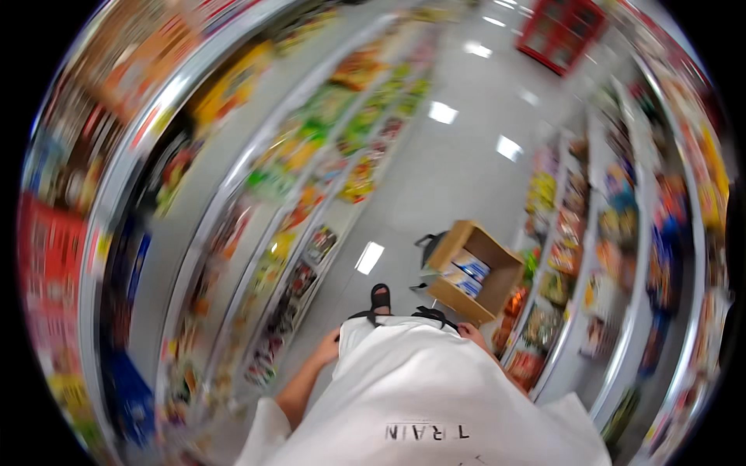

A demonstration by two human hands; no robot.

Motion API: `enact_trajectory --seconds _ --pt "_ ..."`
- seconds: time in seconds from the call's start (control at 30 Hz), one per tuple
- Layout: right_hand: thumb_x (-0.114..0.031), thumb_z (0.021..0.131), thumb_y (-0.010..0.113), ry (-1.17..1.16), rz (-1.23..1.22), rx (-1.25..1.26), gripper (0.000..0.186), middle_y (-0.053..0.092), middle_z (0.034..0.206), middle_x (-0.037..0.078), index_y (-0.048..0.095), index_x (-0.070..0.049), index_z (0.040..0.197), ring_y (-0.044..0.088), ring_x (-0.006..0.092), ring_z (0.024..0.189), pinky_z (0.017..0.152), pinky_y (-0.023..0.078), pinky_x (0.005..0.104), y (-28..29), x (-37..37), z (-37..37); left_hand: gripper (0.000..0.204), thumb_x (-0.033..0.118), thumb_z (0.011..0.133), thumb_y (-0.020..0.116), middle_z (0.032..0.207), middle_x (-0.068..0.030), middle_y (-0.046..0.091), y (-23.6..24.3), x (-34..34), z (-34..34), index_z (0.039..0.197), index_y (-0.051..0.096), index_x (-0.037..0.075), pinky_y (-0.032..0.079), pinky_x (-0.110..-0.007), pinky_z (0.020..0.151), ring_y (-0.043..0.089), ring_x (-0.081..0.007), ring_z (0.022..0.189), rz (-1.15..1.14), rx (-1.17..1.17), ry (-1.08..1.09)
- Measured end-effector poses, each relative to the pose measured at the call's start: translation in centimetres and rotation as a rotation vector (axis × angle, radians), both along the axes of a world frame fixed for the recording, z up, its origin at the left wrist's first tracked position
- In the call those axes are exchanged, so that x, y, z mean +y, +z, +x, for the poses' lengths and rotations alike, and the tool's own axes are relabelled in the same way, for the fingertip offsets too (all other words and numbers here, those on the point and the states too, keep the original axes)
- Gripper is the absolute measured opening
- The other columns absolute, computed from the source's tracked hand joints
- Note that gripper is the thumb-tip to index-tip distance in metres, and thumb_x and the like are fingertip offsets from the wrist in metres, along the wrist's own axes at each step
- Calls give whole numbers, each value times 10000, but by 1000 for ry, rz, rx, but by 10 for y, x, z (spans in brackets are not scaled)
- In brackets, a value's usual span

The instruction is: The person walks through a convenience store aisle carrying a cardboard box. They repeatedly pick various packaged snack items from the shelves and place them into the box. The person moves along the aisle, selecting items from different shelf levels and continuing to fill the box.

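Note:
My left hand [331, 346] hangs low beside the hem of my white shirt, its fingers mostly hidden. On the other side my right hand [471, 334] shows just past the shirt, close to the near edge of an open cardboard box [503, 278]. Whether it touches the box I cannot tell, as its fingers are small and partly covered. Inside the box lie several blue and white packages [468, 272]. A black object [427, 247], partly hidden, is against the box's far left side.
Shelves of colourful packaged goods [311, 163] line the left side of the aisle, and more shelves [567, 241] line the right. Grey tiled floor [404, 186] runs between them. My foot in a black sandal [380, 297] stands left of the box. A red cabinet [561, 35] stands far ahead.

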State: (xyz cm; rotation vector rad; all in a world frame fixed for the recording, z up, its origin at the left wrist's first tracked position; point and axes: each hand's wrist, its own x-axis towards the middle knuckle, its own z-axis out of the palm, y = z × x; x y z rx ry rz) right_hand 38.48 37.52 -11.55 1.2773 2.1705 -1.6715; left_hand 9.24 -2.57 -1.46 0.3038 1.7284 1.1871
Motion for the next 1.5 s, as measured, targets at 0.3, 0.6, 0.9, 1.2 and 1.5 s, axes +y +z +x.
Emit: enact_trajectory --seconds 0.3,0.6,0.9,1.2,1.5 --pt "-201 940 570 -126 55 -251 277 722 1055 142 686 -60 1149 684 242 982 888 533 358 39 19 65 545 -92 781 580 1335 -112 574 104 49 27 1308 510 30 359 -388 1118 498 -268 1294 306 -728 421" --pt "-269 898 517 161 17 -462 382 664 1178 207 681 -59 1172 625 390 1106 961 494 445 -28 -20 148 683 -94 763 608 1389 -144 559 49 -71 204 1415 481 67 420 -383 1073 540 -270 1274 -167 -268 484" --pt "-399 844 618 494 -20 -406 497 651 1169 279 671 -24 1166 617 409 1137 922 501 426 -100 1 141 632 -39 790 624 1370 -161 573 43 -94 376 1400 503 71 429 -388 1055 554 -273 1256 -490 -61 506" --pt "-166 916 555 290 -181 -335 161 581 639 93 649 -46 863 558 217 484 415 428 373 -115 45 64 583 16 816 640 1350 -178 586 1 -116 454 1385 525 74 439 -393 1037 568 -276 1239 -452 -16 536" --pt "-149 948 511 644 -110 -140 256 697 885 97 621 -78 1167 664 194 714 555 499 321 -73 -102 -68 455 230 884 621 1199 -155 655 -48 -187 523 1299 585 49 462 -362 982 607 -231 1118 -366 -77 821"
